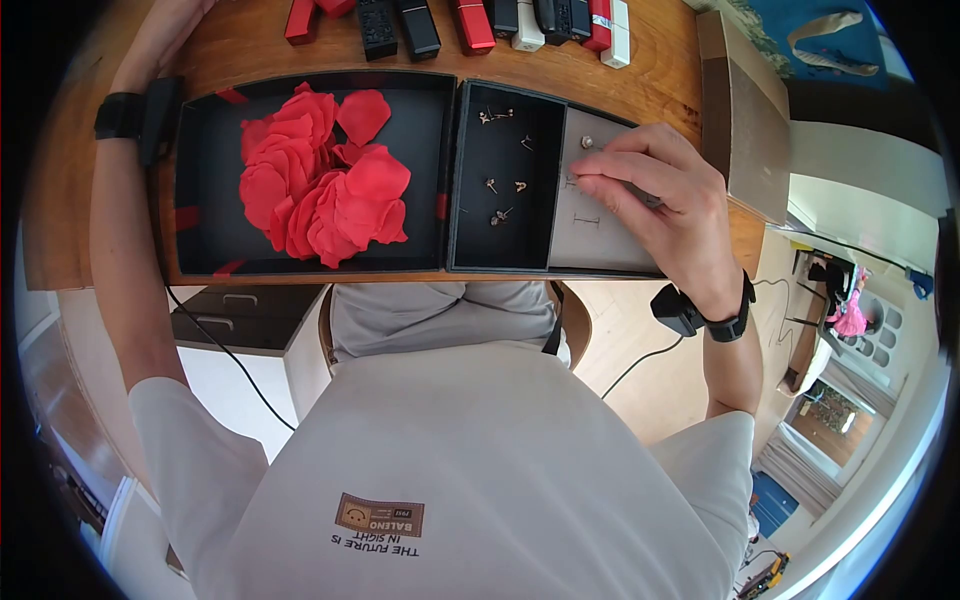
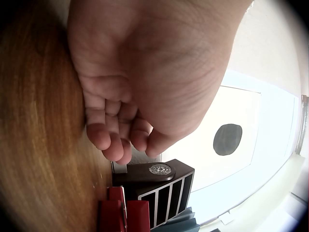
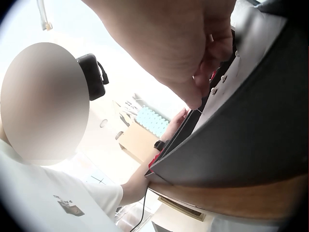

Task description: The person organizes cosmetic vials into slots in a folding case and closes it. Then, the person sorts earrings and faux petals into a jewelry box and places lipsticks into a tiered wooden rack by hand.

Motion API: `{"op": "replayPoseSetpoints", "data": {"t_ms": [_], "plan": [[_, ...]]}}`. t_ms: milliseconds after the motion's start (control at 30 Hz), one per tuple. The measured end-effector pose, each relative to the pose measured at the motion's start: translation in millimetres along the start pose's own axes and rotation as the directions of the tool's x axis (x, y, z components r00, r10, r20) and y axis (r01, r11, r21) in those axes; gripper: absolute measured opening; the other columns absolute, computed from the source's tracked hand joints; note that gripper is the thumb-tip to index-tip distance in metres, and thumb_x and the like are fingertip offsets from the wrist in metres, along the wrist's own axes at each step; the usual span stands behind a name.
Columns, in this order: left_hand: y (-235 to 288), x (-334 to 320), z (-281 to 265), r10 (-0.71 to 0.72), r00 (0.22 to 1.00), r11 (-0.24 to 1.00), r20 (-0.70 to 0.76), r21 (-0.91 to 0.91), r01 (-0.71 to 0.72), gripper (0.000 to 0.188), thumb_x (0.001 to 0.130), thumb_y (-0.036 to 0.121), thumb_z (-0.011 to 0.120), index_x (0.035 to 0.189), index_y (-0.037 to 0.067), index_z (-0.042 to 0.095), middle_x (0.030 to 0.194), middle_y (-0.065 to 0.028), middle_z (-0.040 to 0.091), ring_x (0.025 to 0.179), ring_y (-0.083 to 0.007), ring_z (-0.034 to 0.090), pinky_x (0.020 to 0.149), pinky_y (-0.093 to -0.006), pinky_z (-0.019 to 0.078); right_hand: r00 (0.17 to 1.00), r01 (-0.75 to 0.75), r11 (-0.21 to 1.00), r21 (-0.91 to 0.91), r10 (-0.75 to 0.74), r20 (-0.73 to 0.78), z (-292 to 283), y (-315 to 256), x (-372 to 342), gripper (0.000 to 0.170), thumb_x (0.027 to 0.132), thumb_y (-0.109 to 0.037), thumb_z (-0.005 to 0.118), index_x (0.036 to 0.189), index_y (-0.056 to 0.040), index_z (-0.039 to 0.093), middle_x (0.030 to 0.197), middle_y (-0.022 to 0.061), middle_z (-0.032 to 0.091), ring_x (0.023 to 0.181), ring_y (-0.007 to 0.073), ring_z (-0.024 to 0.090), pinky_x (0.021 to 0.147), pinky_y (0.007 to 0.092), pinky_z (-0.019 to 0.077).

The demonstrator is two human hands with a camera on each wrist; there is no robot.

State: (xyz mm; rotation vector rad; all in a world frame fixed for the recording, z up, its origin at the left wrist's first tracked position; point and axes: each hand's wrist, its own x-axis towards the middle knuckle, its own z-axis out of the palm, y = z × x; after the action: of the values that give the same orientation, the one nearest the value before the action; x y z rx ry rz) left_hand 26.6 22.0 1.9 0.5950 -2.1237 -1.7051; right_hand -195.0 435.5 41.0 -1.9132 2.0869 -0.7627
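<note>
In the head view, my right hand (image 1: 665,195) is over the grey panel (image 1: 610,245) in the right half of an open black box. Its thumb and index fingertip pinch a small earring, mostly hidden by the fingers; a thin pin (image 3: 200,111) shows at the tips in the right wrist view. Stud earrings (image 1: 587,142) sit on that panel. More small earrings (image 1: 501,216) lie scattered in the black compartment (image 1: 480,250) beside it. My left hand (image 2: 149,72) rests on the table at the far left, fingers loosely bent and holding nothing.
Red artificial petals (image 1: 325,180) heap up in the box's left half (image 1: 210,130). Along the back of the wooden table (image 1: 270,60) stand several red, black and white small boxes (image 1: 475,30). A cardboard box (image 1: 745,130) stands at the right. Cables hang from both wrist cameras.
</note>
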Motion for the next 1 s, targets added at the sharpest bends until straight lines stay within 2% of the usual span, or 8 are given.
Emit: {"op": "replayPoseSetpoints", "data": {"t_ms": [167, 233, 333, 467, 533, 800, 1000], "plan": [[-4.2, 1.5, -2.2, -0.006, 1.000, 1.000, -0.001, -0.008, 0.006, 0.027, 0.110, 0.027, 0.058, 0.089, 0.011, 0.063, 0.080, 0.0011, 0.062, 0.070, -0.0069, 0.057, 0.065, -0.0209, 0.0481, 1.000, 0.005, 1.000, -0.006, -0.005, -0.018, 2.2, 0.3, 0.5, 0.015, 0.083, -0.009, 0.084, 0.098, -0.0086, 0.082, 0.093, 0.0053, 0.071, 0.084, 0.0204, 0.068, 0.071, 0.0317, 0.0560], [-9.5, 2.2, -1.8, -0.005, 0.998, 1.000, -0.062, -0.010, 0.004, 0.027, 0.110, 0.027, 0.058, 0.089, 0.011, 0.063, 0.080, 0.0012, 0.063, 0.070, -0.0068, 0.057, 0.065, -0.0209, 0.0482, 0.999, 0.011, 1.000, -0.007, -0.011, -0.031, 3.3, -0.5, 1.1, 0.014, 0.083, -0.009, 0.084, 0.096, -0.0082, 0.081, 0.092, 0.0056, 0.071, 0.083, 0.0216, 0.067, 0.070, 0.0329, 0.0564], [-3.5, 1.6, -3.0, -0.007, 1.000, 1.000, -0.008, 0.010, 0.007, 0.027, 0.110, 0.028, 0.058, 0.089, 0.011, 0.063, 0.080, 0.0013, 0.062, 0.070, -0.0067, 0.057, 0.065, -0.0209, 0.0483, 0.999, 0.027, 0.999, -0.020, -0.027, -0.028, 3.7, -0.1, 1.5, 0.014, 0.083, -0.009, 0.084, 0.096, -0.0081, 0.081, 0.091, 0.0055, 0.071, 0.083, 0.0215, 0.067, 0.070, 0.0331, 0.0567], [-9.3, 2.5, -4.4, 0.010, 0.999, 1.000, -0.039, -0.004, -0.010, 0.027, 0.110, 0.028, 0.058, 0.089, 0.012, 0.063, 0.080, 0.0014, 0.062, 0.069, -0.0066, 0.057, 0.065, -0.0209, 0.0483, 0.998, 0.051, 0.997, -0.056, -0.052, -0.025, 3.4, -3.2, 1.2, 0.014, 0.081, -0.008, 0.084, 0.095, -0.0079, 0.081, 0.091, 0.0053, 0.071, 0.083, 0.0221, 0.068, 0.070, 0.0328, 0.0571], [-3.9, 1.8, -4.5, -0.004, 1.000, 1.000, 0.008, 0.017, 0.004, 0.027, 0.110, 0.028, 0.058, 0.089, 0.012, 0.063, 0.080, 0.0013, 0.063, 0.070, -0.0065, 0.058, 0.065, -0.0209, 0.0486, 0.998, 0.042, 0.997, -0.060, -0.044, -0.040, 0.3, -5.8, 1.1, 0.015, 0.080, -0.007, 0.084, 0.095, -0.0077, 0.081, 0.091, 0.0053, 0.071, 0.084, 0.0222, 0.068, 0.071, 0.0327, 0.0572], [-16.0, 5.7, -8.0, 0.009, 0.999, 1.000, -0.033, -0.014, -0.010, 0.027, 0.110, 0.029, 0.058, 0.089, 0.011, 0.063, 0.080, 0.0011, 0.063, 0.070, -0.0063, 0.058, 0.065, -0.0206, 0.0489, 0.992, 0.126, 0.985, -0.120, -0.129, -0.016, 1.0, -1.7, 0.8, 0.013, 0.078, -0.005, 0.084, 0.091, -0.0074, 0.080, 0.090, 0.0042, 0.071, 0.083, 0.0218, 0.069, 0.069, 0.0331, 0.0581], [-7.3, 4.7, -6.3, -0.015, 1.000, 0.999, -0.006, 0.034, 0.015, 0.027, 0.110, 0.028, 0.058, 0.089, 0.011, 0.063, 0.080, 0.0012, 0.063, 0.069, -0.0063, 0.058, 0.065, -0.0206, 0.0488, 0.995, 0.086, 0.991, -0.100, -0.091, -0.043, 4.8, -2.4, 2.3, 0.012, 0.079, -0.004, 0.083, 0.090, -0.0075, 0.079, 0.088, 0.0049, 0.071, 0.079, 0.0231, 0.069, 0.068, 0.0332, 0.0583]]}}
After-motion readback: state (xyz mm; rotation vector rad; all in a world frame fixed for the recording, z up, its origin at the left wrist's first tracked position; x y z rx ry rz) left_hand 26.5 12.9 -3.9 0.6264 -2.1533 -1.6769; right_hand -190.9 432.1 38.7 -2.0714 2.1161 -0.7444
